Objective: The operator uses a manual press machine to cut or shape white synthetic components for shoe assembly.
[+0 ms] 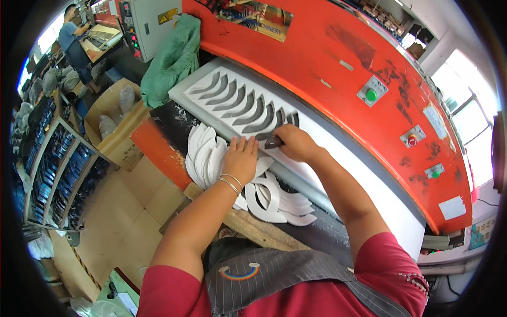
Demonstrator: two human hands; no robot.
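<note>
A long white sheet lies on the machine bed, with a row of dark crescent-shaped openings along it. My right hand is closed around a small dark curved piece at the near end of that row; the fingers hide most of it, so its kind is unclear. Just left of it, my left hand lies flat, palm down, its fingertips at the sheet's near edge. Beneath and beside the left hand are loose white crescent pieces, heaped on the dark ledge. More white crescents overlap below, between my forearms.
A large red machine beam with push buttons rises behind the sheet. A green sack sits at its left end beside a grey control box. Left are a cardboard box and a rack. Another person works far left.
</note>
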